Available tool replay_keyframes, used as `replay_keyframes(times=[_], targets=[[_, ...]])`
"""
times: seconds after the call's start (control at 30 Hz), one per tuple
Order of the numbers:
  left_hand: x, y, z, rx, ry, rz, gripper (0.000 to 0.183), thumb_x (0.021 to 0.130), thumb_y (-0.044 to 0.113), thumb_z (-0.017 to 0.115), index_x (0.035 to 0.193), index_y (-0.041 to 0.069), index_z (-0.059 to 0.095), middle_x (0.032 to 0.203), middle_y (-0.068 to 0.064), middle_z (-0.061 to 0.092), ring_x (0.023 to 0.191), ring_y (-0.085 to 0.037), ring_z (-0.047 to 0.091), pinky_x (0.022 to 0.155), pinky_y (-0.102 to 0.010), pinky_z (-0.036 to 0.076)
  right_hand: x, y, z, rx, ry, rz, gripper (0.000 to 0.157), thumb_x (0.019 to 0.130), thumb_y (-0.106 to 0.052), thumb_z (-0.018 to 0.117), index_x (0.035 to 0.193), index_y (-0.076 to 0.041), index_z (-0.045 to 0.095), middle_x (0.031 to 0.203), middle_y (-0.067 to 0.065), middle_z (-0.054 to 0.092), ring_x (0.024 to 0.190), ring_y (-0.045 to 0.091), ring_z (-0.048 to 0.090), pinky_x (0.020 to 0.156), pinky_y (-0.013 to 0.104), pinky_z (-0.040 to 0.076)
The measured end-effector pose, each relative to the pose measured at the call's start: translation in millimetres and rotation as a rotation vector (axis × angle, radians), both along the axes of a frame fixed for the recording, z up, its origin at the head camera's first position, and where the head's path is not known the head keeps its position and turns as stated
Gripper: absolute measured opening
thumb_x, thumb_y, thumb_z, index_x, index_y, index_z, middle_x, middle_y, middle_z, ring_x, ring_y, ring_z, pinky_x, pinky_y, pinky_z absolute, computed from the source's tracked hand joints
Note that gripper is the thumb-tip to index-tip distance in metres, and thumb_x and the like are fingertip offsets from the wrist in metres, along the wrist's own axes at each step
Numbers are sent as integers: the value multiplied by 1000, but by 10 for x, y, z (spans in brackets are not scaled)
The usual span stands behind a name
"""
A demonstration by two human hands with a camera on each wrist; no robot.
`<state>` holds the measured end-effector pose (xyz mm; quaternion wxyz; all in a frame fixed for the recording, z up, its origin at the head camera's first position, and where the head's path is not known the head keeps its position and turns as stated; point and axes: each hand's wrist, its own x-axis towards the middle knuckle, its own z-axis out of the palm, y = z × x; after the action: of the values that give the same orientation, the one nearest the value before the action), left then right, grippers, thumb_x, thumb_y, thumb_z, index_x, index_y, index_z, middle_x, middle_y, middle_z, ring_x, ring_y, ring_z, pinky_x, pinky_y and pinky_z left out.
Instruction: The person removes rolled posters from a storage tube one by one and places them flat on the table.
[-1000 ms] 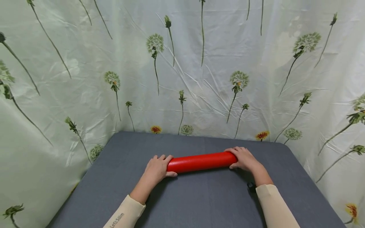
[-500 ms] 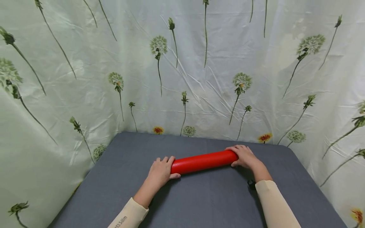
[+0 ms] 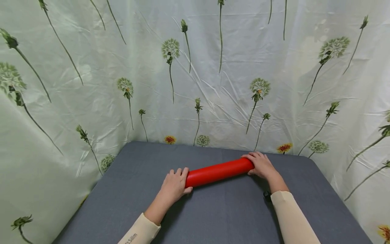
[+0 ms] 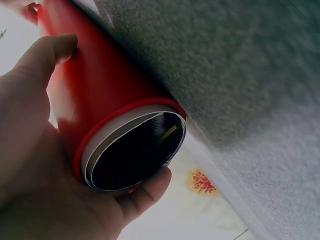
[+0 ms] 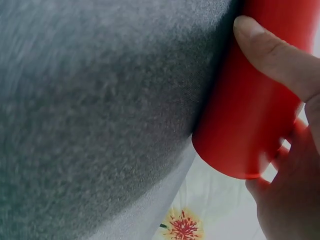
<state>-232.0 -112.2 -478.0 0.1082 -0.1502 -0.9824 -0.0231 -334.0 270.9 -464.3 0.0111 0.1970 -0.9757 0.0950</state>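
A long glossy red tube [image 3: 217, 173] lies slantwise on the grey surface, its right end farther back than its left. My left hand [image 3: 173, 188] grips the left end, thumb on the near side and fingers over the top and far side. In the left wrist view that end of the red tube [image 4: 105, 75] is open, with thin white-edged layers rolled inside and a dark hollow. At the other end my right hand [image 3: 262, 166] holds the tube, its thumb [image 5: 270, 55] pressed along the near side and its fingers curled round the far side.
The grey padded tabletop [image 3: 231, 217] spreads out around the tube. Pale fabric printed with dandelions [image 3: 213, 84] hangs behind it and along both sides. A small black device [image 3: 267, 196] sits under the right wrist by the cuff.
The red tube has turned slightly: its right end has moved away and its left end nearer and rightward. Both hands have kept hold of it. The head view has shifted a little.
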Motion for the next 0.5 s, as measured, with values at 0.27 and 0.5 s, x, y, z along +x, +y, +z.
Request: replay_keyframes(times=[0.27,0.5], targets=[[13,54,-5,6,5,16,68,86,44,85,136,8,55,110,-16,68,87,-32,59,80,-47,57,-22,-52,-2,44,19,-44,71,82,-14,90,146,-17,60,158,30,47,147,57,36,117,78,28],[26,74,20,14,-16,33,68,87,43,86,136,8,55,113,-16,67,89,-32,59,82,-47,56,-3,-81,23,52,20,-68,75,81,-13,91,149,-17,59,158,31,46,148,57,34,117,77,28]])
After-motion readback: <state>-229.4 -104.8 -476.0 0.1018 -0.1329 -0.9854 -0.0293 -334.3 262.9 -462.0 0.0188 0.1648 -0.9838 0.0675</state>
